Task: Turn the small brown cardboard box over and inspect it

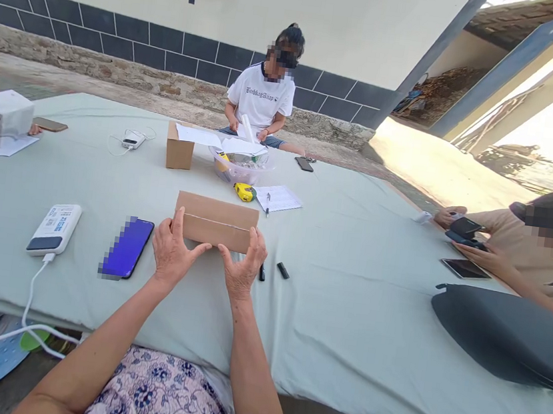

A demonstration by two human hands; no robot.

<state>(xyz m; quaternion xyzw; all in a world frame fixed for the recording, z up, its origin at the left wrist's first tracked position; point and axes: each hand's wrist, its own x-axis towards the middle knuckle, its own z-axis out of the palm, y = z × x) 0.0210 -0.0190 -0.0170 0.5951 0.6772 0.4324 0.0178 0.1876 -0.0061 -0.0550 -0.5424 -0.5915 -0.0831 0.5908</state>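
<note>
Between my two hands is a small brown cardboard box (216,213), its long side toward me and a seam running along it. My left hand (174,248) grips the box's left end, fingers up its side and thumb along the near lower edge. At the opposite end my right hand (243,262) holds it the same way. A black marker (262,272) lies partly hidden beside my right hand, with a black cap (283,271) just to its right. Left of my left hand rests a phone (127,248) with a blue screen.
A white power bank (55,228) with a cable lies at left. Beyond the box are a clear plastic basin (235,172), yellow tape measure (244,192), paper (280,198) with a pen, and another carton (179,153). People sit around the cloth-covered table (343,322); a dark case (502,335) lies right.
</note>
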